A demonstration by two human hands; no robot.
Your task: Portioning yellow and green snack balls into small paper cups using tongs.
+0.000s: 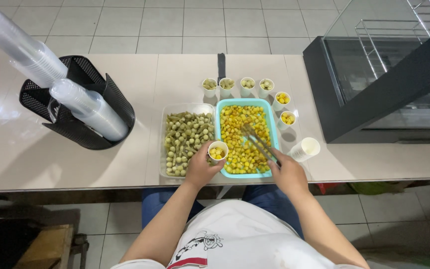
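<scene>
Small cup: white, partly full of yellow pieces, held over the near left corner of the blue tray.
Left hand: wrapped around the small cup, holding it up.
Right hand: closed on metal tongs, whose tips reach into the yellow pieces.
Blue tray: lots of yellow pieces are in it.
Clear tray: just left of the blue one, full of green pieces.
Done cups: four with green pieces in a far row, two with yellow pieces on the right.
Left to do: I think a lot, since a stack of empty cups waits at the near right.
Far left: a black holder with clear cup stacks.
</scene>
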